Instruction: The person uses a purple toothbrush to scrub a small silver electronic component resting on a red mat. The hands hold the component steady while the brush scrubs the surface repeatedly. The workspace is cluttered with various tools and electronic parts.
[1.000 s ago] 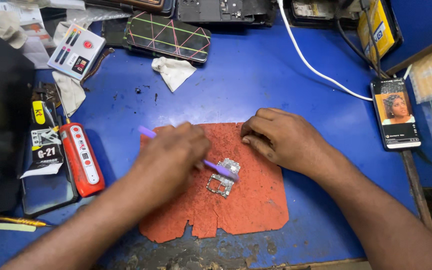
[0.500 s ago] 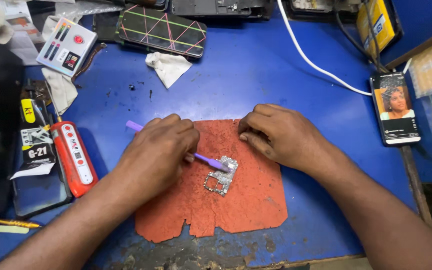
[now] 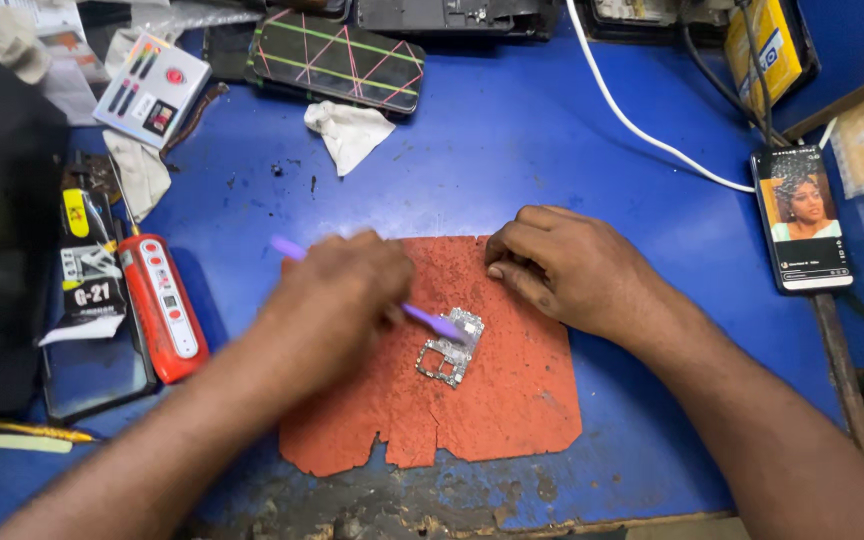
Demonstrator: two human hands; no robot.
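Observation:
A small silver circuit board (image 3: 451, 348) lies in the middle of an orange-red mat (image 3: 512, 400) on the blue bench. My left hand (image 3: 337, 300) grips a purple brush (image 3: 422, 317), whose head rests on the board's upper edge. The brush handle's far end sticks out behind the hand at the upper left. My right hand (image 3: 567, 265) lies on the mat's top right edge with its fingers curled, holding nothing, a short way from the board.
A red tool (image 3: 162, 308) and a dark packet (image 3: 92, 300) lie at the left. A phone with a criss-cross patterned back (image 3: 340, 60) and a crumpled white cloth (image 3: 350, 133) are at the back. A lit phone (image 3: 807, 222) and a white cable (image 3: 642, 130) are at the right.
My left hand has shifted the brush slightly back and forth over the board; it looks blurred now. The right hand and the board have stayed in place.

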